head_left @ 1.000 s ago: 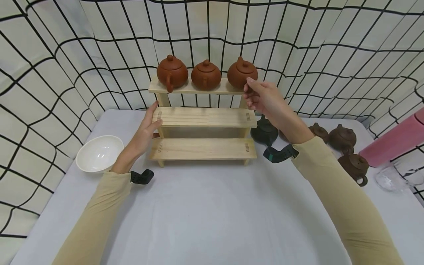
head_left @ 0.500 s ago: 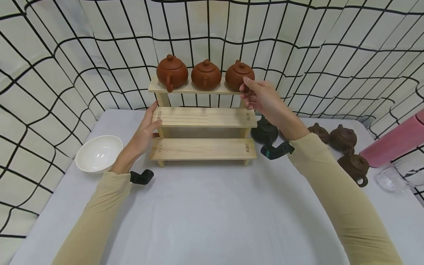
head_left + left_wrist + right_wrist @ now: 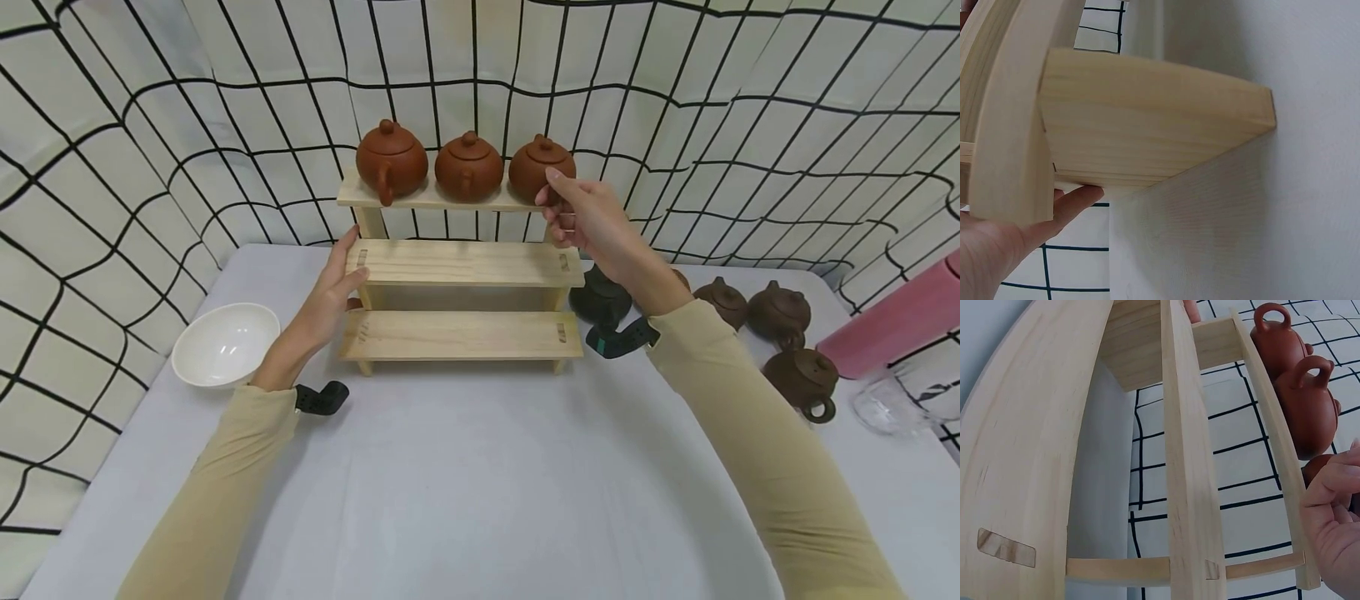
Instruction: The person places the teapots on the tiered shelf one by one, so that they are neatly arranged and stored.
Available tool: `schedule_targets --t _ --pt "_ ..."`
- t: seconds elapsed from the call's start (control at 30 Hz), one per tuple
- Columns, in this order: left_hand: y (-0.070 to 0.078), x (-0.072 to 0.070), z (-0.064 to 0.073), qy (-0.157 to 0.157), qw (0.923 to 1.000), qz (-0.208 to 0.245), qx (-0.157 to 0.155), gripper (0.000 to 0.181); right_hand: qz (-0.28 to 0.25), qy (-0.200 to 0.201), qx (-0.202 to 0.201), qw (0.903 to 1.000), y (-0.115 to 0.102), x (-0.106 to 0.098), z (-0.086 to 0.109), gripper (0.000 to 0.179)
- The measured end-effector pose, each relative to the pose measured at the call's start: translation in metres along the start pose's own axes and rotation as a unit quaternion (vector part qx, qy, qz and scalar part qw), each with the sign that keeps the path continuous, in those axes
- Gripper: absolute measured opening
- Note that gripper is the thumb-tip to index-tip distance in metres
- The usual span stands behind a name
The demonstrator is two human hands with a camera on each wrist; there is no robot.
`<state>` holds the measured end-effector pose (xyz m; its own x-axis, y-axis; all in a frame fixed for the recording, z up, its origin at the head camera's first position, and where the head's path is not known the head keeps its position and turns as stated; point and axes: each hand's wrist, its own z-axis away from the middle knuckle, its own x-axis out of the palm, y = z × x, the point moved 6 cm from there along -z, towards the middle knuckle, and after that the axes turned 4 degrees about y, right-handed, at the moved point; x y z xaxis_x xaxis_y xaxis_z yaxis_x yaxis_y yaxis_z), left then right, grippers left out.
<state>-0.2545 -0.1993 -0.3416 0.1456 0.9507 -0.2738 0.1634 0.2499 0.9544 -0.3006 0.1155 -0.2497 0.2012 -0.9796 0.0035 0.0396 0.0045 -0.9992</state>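
Observation:
Three reddish-brown clay teapots stand in a row on the top tier of a wooden three-tier display stand [image 3: 465, 262]. At the row's right end, my right hand [image 3: 592, 218] pinches the handle side of the right teapot [image 3: 538, 160]; the fingers cover the handle. Beside it sit the middle teapot [image 3: 469, 167] and the left teapot [image 3: 392, 158], its handle facing forward. My left hand [image 3: 322, 296] grips the left end of the middle tier, thumb at its front edge. In the left wrist view a finger [image 3: 1085, 195] reaches behind the stand's wood.
A white bowl [image 3: 225, 346] stands left of the stand. To the right are a black teapot [image 3: 600, 296], several dark brown teapots [image 3: 780, 310], a pink bottle [image 3: 888, 321] and a clear glass [image 3: 888, 404]. Black wire grid [image 3: 637, 92] encloses the back and sides.
My right hand has shifted slightly left with the right teapot, bringing it closer to the middle one and turning it a little. The left hand has stayed on the stand.

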Motion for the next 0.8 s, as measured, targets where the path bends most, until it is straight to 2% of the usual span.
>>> schedule_targets --t 0.33,0.47,0.63,0.73,0.8 --pt "0.001 0.003 -0.002 -0.011 0.9999 0.005 0.012 0.068 -0.048 -0.008 -0.027 0.9985 0.004 -0.002 0.005 0.033" --pt "0.002 0.002 -0.002 -0.005 0.9999 0.0 0.01 0.068 -0.047 -0.008 -0.037 0.9982 0.006 0.0 0.004 0.031" --pt "0.002 0.002 -0.002 -0.001 1.0 0.001 0.002 0.068 -0.057 0.005 -0.046 0.9973 0.011 0.002 0.006 0.027" --pt "0.002 0.002 -0.001 -0.002 1.0 0.005 0.003 0.069 -0.061 0.022 -0.047 0.9968 0.015 -0.001 0.013 0.022" --pt "0.002 0.003 -0.001 -0.001 1.0 0.006 0.005 0.069 -0.067 0.033 -0.044 0.9962 0.018 -0.007 0.02 0.026"
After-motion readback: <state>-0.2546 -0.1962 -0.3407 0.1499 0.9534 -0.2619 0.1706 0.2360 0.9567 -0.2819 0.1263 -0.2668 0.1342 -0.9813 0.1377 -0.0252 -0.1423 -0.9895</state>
